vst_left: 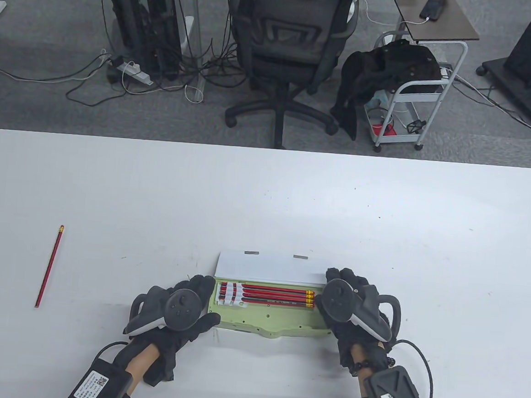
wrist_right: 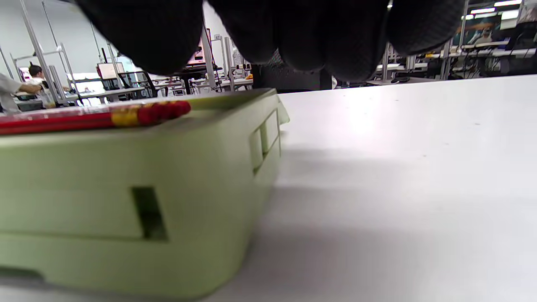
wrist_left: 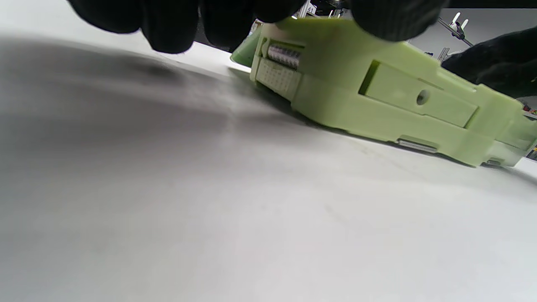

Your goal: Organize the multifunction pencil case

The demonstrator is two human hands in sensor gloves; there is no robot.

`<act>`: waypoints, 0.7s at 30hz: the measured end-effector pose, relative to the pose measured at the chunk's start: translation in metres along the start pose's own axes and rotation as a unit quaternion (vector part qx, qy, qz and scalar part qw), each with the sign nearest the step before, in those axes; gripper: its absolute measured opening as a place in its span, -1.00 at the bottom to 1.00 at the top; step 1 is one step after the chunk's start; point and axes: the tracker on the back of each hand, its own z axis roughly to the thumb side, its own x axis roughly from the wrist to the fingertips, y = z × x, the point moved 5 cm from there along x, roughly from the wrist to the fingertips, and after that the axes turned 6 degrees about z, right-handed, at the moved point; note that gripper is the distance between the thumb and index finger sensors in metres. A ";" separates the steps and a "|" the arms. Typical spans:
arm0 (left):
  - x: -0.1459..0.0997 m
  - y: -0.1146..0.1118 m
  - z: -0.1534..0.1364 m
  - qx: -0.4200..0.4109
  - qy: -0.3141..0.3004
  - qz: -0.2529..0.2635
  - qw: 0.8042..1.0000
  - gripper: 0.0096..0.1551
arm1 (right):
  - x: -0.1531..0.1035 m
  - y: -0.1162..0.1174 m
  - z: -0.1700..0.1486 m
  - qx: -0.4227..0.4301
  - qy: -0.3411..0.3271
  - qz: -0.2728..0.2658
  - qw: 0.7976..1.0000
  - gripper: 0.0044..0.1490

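Pencil case (vst_left: 265,320), pale green with its white lid (vst_left: 269,268) open, sits on my counter (vst_left: 265,199) between both hands. My left hand (vst_left: 178,309) holds its left end, thumb curled on the front corner; my right hand (vst_left: 353,307) cups the right end, fingers hidden. Red pencils (vst_left: 269,296) lie inside; one pencil (vst_left: 49,266) lies far left.

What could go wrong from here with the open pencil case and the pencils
The pencils seem to lie high in the pencil case, near its rim in the right wrist view; closing the lid could pinch them. A loose pencil far to the left may get forgotten. The left hand and right hand flank the case, so pushing unevenly might slide it.
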 end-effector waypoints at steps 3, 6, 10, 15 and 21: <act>0.000 0.000 0.000 0.001 0.001 0.000 1.000 0.01 | -0.003 -0.002 -0.014 0.062 -0.013 0.019 0.998 -0.05; 0.000 0.000 0.000 0.003 0.002 0.000 1.000 0.01 | -0.005 0.006 -0.024 0.112 -0.016 0.078 0.991 0.07; -0.001 0.000 -0.001 0.001 0.003 -0.001 1.000 0.01 | -0.003 0.017 -0.024 0.111 -0.034 0.129 0.985 0.24; 0.000 0.001 -0.003 -0.002 0.005 -0.005 1.000 0.05 | 0.001 0.039 -0.011 0.082 -0.044 0.217 0.972 0.33; -0.005 0.027 -0.021 0.019 0.049 0.033 0.998 0.05 | 0.002 0.043 -0.008 0.069 -0.038 0.233 0.969 0.33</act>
